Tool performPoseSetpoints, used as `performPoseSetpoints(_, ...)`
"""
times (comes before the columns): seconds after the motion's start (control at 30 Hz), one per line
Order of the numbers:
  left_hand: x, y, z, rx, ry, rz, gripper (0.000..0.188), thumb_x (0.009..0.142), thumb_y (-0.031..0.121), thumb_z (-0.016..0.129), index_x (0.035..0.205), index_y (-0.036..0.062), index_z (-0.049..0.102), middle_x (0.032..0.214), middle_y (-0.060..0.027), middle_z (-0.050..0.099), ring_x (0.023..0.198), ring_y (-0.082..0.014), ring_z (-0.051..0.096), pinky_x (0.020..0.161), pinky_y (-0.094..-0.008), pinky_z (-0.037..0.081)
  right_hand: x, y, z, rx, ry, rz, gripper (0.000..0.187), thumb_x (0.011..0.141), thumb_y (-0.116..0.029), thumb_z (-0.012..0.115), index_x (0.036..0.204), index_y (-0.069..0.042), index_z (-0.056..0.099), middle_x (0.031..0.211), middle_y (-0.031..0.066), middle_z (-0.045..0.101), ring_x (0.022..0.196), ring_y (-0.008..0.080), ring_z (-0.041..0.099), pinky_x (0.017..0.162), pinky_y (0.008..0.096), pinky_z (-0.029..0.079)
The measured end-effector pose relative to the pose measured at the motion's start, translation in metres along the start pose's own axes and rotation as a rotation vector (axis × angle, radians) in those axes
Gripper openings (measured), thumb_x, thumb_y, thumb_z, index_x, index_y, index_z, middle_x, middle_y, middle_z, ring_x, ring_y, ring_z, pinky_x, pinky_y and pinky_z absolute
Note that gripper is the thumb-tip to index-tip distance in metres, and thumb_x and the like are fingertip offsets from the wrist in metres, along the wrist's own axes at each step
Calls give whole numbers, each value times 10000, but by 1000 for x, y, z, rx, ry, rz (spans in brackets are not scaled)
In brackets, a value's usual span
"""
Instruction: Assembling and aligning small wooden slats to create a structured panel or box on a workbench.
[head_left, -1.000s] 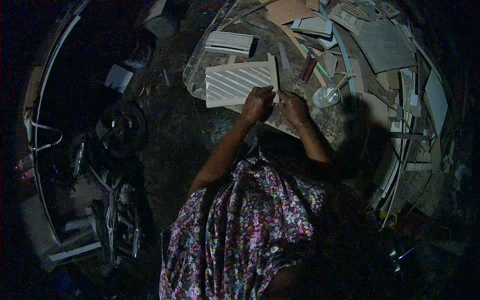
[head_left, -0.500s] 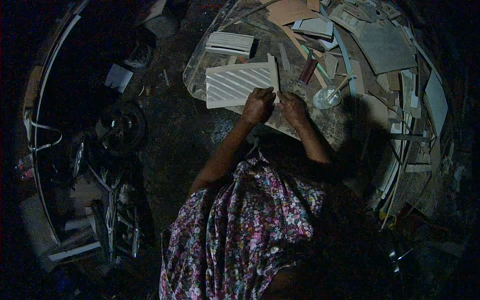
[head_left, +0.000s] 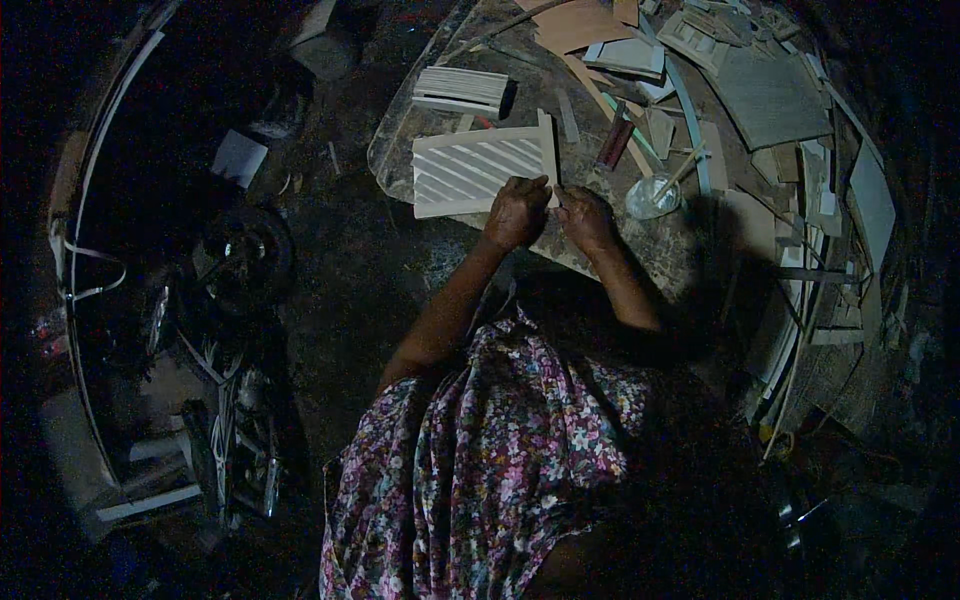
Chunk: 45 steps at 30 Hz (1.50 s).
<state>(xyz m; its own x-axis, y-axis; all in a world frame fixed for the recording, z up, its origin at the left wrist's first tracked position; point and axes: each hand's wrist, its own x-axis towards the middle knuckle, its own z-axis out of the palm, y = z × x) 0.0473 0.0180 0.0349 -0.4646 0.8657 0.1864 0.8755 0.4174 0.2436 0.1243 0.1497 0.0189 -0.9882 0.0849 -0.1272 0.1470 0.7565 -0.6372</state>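
A pale rectangular panel with diagonal slats (head_left: 462, 172) lies at the table's near edge. Along its right side runs a thin pale wooden strip (head_left: 547, 140), which sticks out past the panel's far corner. My left hand (head_left: 517, 213) is closed over the panel's near right corner, fingers curled. Just right of it, my right hand (head_left: 586, 219) pinches the near end of the strip; the fingertips hide the exact contact. Behind the panel sits a stack of thin pale slats (head_left: 460, 89).
On the worn table (head_left: 570, 245), a clear container (head_left: 653, 196) with a stick in it stands right of my hands. A dark red block (head_left: 615, 140) lies beyond. Board offcuts (head_left: 770, 95) pile up at the right. A wheeled machine (head_left: 240, 250) stands in the dark at left.
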Motion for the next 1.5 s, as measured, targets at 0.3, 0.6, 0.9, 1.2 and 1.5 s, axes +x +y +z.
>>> performPoseSetpoints(0.3, 7, 4, -10, -35, 40, 36, 270, 584, 97, 588, 839, 15, 553, 942, -146, 544, 780, -287, 502, 685, -359, 402, 5, 6, 5, -72, 3, 28, 385, 755, -196, 532, 1122, -106, 460, 1066, 161, 486, 951, 287, 480, 775, 355, 410)
performPoseSetpoints(0.6, 34, -16, -6, 28, 0, -230, 218, 579, 185, 605, 731, 41, 545, 706, -140, 520, 689, -302, 496, 580, -404, 413, 10, 12, 26, -48, 9, -7, 298, 766, -136, 494, 1043, -28, 505, 932, 178, 532, 789, 281, 543, 666, 345, 454)
performPoseSetpoints(0.9, 61, -19, 2, 112, 50, -651, 310, 632, 262, 597, 838, 41, 528, 849, -174, 457, 801, -323, 471, 631, -476, 380, 10, 10, 40, -88, -17, -21, 263, 721, -121, 559, 952, 2, 537, 966, 160, 528, 868, 288, 516, 719, 350, 434)
performPoseSetpoints(1.2, 49, -47, 18, 1, 131, -646, 302, 643, 255, 581, 836, 27, 532, 854, -185, 458, 818, -346, 451, 679, -490, 357, 8, -2, 47, -92, 59, -97, 267, 697, -129, 584, 933, -6, 563, 991, 154, 526, 888, 280, 514, 749, 370, 428)
performPoseSetpoints(1.5, 46, -33, 11, -81, 163, -917, 261, 592, 189, 597, 806, 45, 559, 945, -236, 397, 904, -386, 373, 675, -511, 315, -7, -33, 16, -157, 56, -207, 130, 709, -152, 455, 715, -43, 525, 691, 151, 508, 660, 316, 514, 567, 394, 423)
